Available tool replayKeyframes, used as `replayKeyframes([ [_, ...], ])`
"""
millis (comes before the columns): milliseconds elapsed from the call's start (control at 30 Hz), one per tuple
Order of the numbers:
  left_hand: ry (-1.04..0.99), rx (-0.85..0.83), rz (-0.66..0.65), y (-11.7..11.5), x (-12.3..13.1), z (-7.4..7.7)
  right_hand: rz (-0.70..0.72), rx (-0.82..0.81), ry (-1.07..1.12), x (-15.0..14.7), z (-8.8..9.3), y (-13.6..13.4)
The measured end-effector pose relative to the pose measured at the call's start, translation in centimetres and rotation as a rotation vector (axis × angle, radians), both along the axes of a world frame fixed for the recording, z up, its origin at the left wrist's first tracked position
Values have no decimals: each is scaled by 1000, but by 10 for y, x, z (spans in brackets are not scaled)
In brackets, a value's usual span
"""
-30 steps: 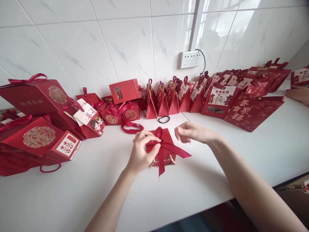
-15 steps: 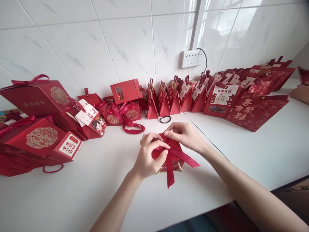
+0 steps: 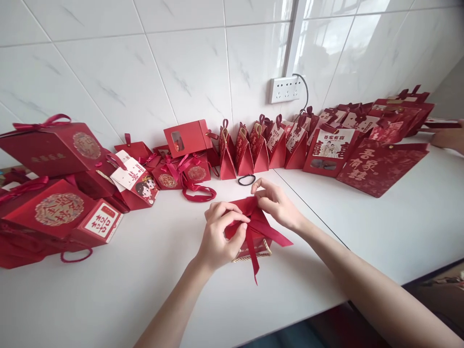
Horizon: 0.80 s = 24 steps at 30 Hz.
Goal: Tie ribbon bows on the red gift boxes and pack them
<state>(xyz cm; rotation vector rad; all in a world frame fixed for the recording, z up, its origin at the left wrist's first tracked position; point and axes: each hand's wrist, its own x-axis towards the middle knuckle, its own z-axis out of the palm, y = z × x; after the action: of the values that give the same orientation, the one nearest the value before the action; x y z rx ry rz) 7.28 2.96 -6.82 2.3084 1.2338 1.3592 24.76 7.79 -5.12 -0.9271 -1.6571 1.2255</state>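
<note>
- left hand (image 3: 223,237) pinches the red ribbon (image 3: 272,234) near its knot, seemingly against slipping;
- right hand (image 3: 277,205), fingers curled just beyond; cannot tell its grip;
- red box (image 3: 264,220) beneath both, on the table (image 3: 108,295), likely for support

The head camera looks forward and down over the table (image 3: 119,270), facing the wall (image 3: 188,63).

Bright, glare on tiles (image 3: 328,46), soft shadows
</note>
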Motion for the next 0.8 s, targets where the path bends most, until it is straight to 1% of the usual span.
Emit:
replayKeyframes([
  [33, 1, 0, -10, 0, 0, 0, -16, 2, -15, 1, 0, 0],
  [100, -1, 2, -34, 0, 0, 1, -94, 14, -84, 2, 1, 1],
  [200, -13, 11, -64, 1, 0, 2, -180, 17, -248, 1, 2, 2],
  [367, -33, 9, -73, 0, 0, 2, -164, -25, -360, -1, 7, 1],
  [533, -32, 1, -121, 0, 0, 3, -213, 66, -517, 0, 10, -5],
  [600, -29, -13, -114, -1, 0, 3, -198, 73, -500, -1, 9, -6],
  [633, -29, -19, -95, -1, 1, 3, -175, 51, -457, -1, 7, -5],
  [800, -74, 9, 92, 3, -1, -2, -82, -112, -136, -5, -3, 5],
])
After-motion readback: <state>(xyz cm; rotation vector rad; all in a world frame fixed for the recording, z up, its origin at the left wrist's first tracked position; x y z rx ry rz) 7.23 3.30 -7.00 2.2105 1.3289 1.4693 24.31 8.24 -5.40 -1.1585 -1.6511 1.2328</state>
